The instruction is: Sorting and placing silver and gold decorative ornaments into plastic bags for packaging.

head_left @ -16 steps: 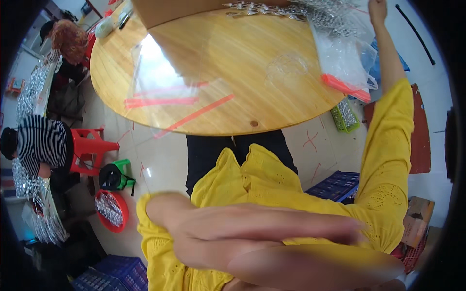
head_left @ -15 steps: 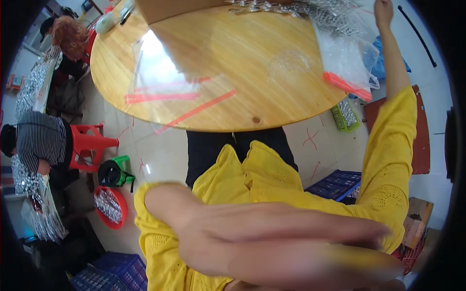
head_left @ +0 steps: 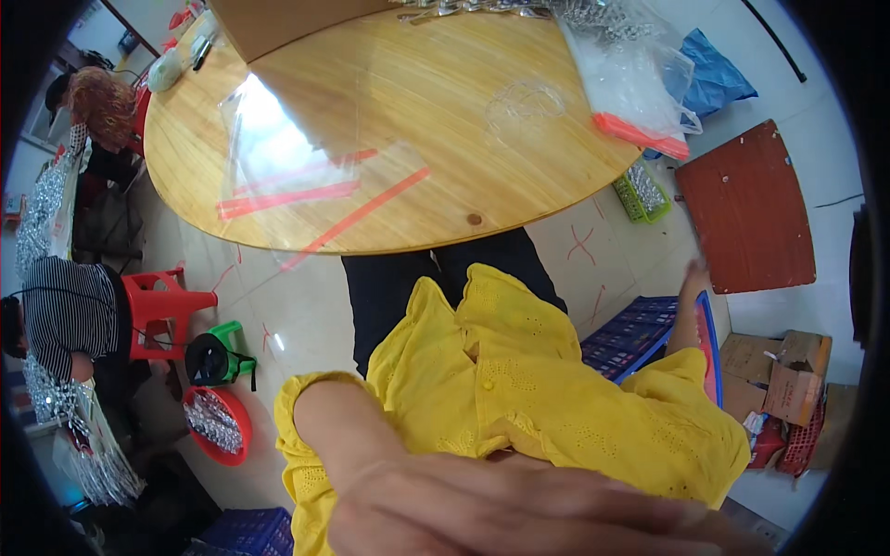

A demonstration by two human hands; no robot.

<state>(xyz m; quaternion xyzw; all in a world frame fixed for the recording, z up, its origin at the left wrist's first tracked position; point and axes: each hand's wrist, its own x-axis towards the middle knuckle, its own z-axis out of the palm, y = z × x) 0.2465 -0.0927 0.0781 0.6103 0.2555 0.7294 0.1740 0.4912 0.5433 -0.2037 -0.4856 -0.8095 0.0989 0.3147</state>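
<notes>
Very close and large at the lower edge, my left hand (head_left: 519,510) stretches across my front from the left, fingers straight, side by side and partly blurred. Nothing shows in its grasp, so it is open; part of the hand is cut off by the frame edge. My right hand (head_left: 693,278) is low at my right side, small and smeared by motion, so its fingers cannot be made out. It appears just above a blue plastic crate (head_left: 630,334). Clear plastic bags with red strips (head_left: 287,190) lie on the round wooden table (head_left: 417,111) ahead of me.
A cardboard box (head_left: 278,23) and silvery pieces (head_left: 612,18) stand at the table's far side, with more clear bags (head_left: 630,88) at its right. A brown stool (head_left: 751,208) and cartons (head_left: 793,371) are to my right. Left, a person in stripes (head_left: 74,306) sits near a red stool (head_left: 162,310).
My right hand has dropped from high at the upper right down beside the blue crate. My left hand has shifted lower in the picture. The view has turned a little.
</notes>
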